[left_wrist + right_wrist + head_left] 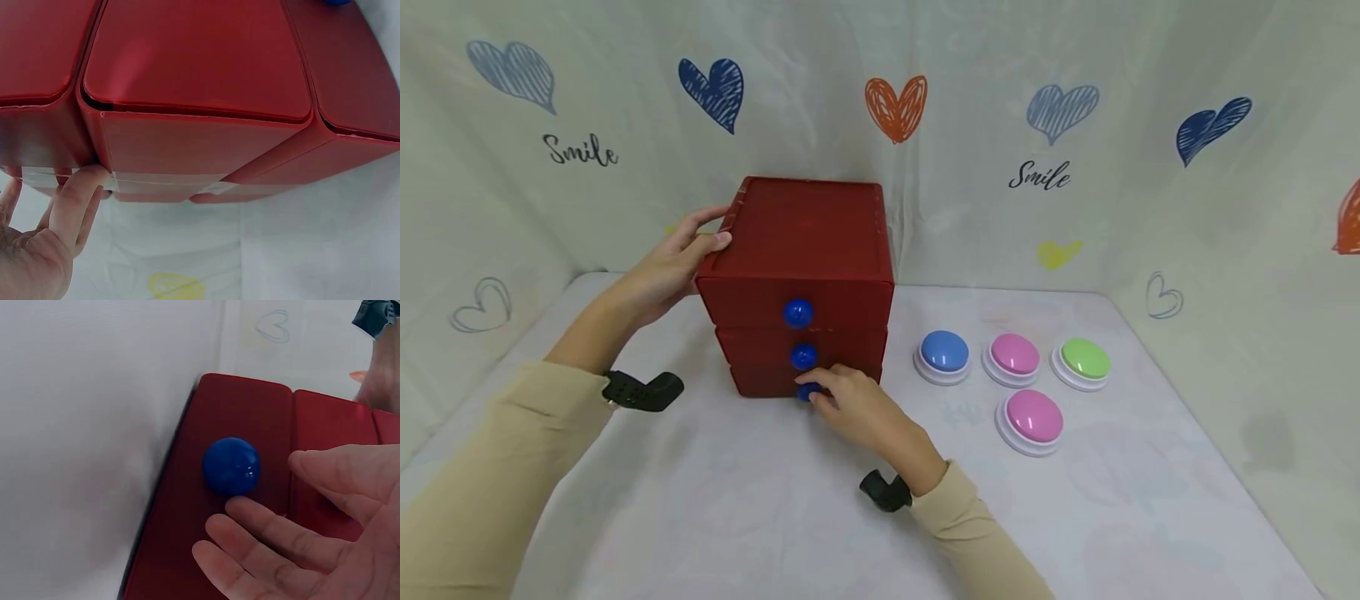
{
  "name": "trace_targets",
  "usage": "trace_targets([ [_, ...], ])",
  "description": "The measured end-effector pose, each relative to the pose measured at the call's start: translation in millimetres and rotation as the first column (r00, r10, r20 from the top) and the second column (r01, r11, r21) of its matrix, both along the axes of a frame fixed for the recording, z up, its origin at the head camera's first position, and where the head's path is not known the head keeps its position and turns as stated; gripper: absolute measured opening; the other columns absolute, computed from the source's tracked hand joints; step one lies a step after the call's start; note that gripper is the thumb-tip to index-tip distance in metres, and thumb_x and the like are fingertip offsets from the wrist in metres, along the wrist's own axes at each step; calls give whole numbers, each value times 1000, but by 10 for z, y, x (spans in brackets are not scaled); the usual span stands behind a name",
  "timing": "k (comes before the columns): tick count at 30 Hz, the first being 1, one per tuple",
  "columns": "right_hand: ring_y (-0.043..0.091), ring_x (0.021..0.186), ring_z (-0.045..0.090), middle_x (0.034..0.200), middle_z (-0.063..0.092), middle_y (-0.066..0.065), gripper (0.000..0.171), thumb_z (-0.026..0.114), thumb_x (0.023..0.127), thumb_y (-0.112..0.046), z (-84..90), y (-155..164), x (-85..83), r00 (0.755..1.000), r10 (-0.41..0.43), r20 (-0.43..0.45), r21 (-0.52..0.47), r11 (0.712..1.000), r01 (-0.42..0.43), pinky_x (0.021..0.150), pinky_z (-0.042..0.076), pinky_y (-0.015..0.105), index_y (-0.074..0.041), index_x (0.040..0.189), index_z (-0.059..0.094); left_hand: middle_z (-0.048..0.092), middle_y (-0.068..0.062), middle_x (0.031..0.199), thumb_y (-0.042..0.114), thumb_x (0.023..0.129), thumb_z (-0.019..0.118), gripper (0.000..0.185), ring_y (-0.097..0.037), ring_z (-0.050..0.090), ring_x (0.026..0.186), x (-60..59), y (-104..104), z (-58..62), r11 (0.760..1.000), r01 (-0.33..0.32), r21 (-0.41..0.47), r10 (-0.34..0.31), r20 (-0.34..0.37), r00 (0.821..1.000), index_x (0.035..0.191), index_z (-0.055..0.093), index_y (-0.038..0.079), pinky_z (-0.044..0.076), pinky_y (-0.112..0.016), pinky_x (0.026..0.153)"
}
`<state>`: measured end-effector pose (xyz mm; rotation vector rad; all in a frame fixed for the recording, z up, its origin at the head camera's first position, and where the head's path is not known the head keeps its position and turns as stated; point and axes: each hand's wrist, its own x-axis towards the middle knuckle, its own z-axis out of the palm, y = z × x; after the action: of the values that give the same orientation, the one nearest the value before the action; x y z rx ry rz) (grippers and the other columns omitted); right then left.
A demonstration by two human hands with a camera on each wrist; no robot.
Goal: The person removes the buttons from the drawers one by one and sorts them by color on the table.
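Observation:
A red cabinet (805,233) with three stacked drawers stands on the table, each drawer front bearing a round blue knob. My left hand (673,262) rests against the cabinet's upper left side, its thumb on the top edge; in the left wrist view its fingers (75,203) touch the side wall, mostly straight. My right hand (853,404) is at the bottom drawer's blue knob (231,467). In the right wrist view, the right hand (337,531) has thumb and fingers spread apart beside that knob, not closed round it. All the drawers appear closed.
Right of the cabinet sit push buttons on white bases: a blue button (945,352), a pink button (1015,354), a green button (1086,358) and a nearer pink button (1033,417). A curtain (962,217) with printed hearts hangs behind the white-covered table (737,500).

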<state>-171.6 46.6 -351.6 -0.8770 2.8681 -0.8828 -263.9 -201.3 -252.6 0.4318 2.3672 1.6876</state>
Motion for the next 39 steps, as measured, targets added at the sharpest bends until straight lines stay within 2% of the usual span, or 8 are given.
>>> trace_targets([
  [7, 15, 95, 59, 111, 64, 6, 29, 54, 94, -14, -83, -17, -37, 1000, -14, -6, 14, 1000, 14, 82, 49, 24, -14, 123, 60, 45, 7, 122, 44, 97, 39, 59, 0, 58, 95, -9, -3, 4, 1000, 2, 3, -2, -5, 1000, 147, 12, 30, 49, -26, 77],
  [15, 10, 78, 53, 104, 65, 4, 29, 51, 95, -11, -196, -47, -98, 999, -12, 35, -25, 1000, 13, 68, 43, 14, -10, 124, 58, 44, 6, 124, 45, 97, 39, 59, -1, 58, 95, -11, -5, 6, 1000, 1, 0, -1, -5, 1000, 147, 12, 31, 49, -26, 77],
  [29, 8, 80, 58, 108, 67, 5, 24, 52, 95, -9, -262, -68, -128, 999, -39, -28, -67, 997, 37, 69, 45, 12, -9, 117, 62, 41, 1, 131, 46, 97, 39, 59, -1, 56, 97, 0, 2, 10, 1000, -11, -13, 11, -2, 1000, 147, 11, 32, 48, -26, 79],
  [39, 7, 74, 56, 104, 68, 6, 23, 53, 94, -9, -268, -81, -116, 998, -55, -17, -67, 996, 53, 63, 43, 11, -9, 115, 63, 42, 2, 128, 46, 97, 39, 59, -1, 57, 96, -6, -4, -4, 1000, -7, -7, 7, 3, 1000, 148, 11, 31, 49, -26, 78],
])
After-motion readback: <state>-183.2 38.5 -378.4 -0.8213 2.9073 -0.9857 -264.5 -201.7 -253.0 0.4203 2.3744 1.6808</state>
